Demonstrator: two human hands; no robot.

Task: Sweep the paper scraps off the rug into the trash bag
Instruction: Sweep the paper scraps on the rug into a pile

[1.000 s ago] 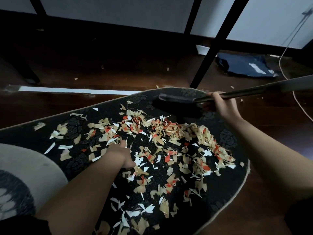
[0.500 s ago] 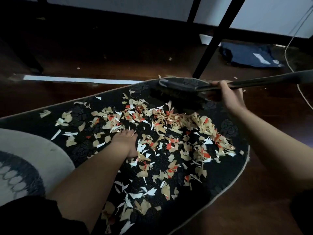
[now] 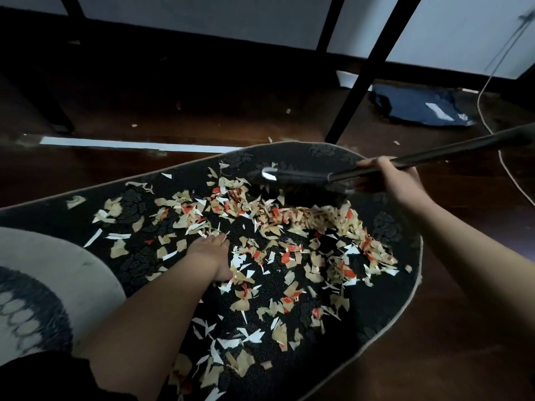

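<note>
Tan, white, red scraps (image 3: 289,244) littering rug (image 3: 385,311). Right hand (image 3: 385,180) gripping broom (image 3: 301,183) at 1 o'clock, sweeping; left hand (image 3: 211,253) lying flat, pinning rug. Next: drag pile rugward-off toward bag.

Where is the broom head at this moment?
In the head view, the broom head sits on the rug's far edge, right of centre, against the paper scraps, beside the right hand.

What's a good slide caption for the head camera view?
Right hand grips a broom behind paper scraps on a dark rug; left hand rests flat among them.
</note>
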